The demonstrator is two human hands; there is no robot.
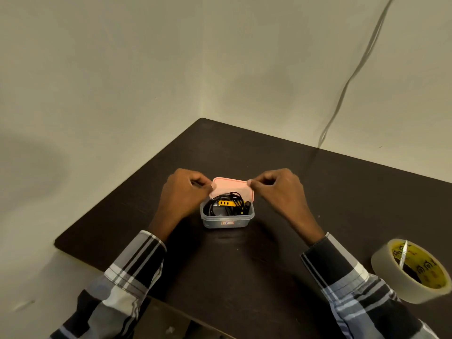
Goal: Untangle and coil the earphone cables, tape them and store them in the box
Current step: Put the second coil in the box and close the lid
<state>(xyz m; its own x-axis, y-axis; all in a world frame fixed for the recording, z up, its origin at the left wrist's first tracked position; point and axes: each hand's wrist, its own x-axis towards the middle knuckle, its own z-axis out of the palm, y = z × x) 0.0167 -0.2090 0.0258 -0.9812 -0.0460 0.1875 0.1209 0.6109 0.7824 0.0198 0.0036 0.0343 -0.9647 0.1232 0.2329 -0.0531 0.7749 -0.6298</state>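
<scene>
A small clear plastic box [227, 220] stands mid-table with black earphone cables [226, 204] and a yellow piece inside it. A pink lid [231, 185] is tilted above the box's far side. My left hand [186, 192] pinches the lid's left corner. My right hand [276, 189] pinches its right corner. Both hands have their fingers curled. The near part of the box is uncovered.
A roll of tape [411, 270] with a yellow core stands on the dark table [256, 265] at the right edge. A thin cable [347, 84] hangs down the wall behind. The table's left edge [122, 187] runs diagonally; walls lie close behind.
</scene>
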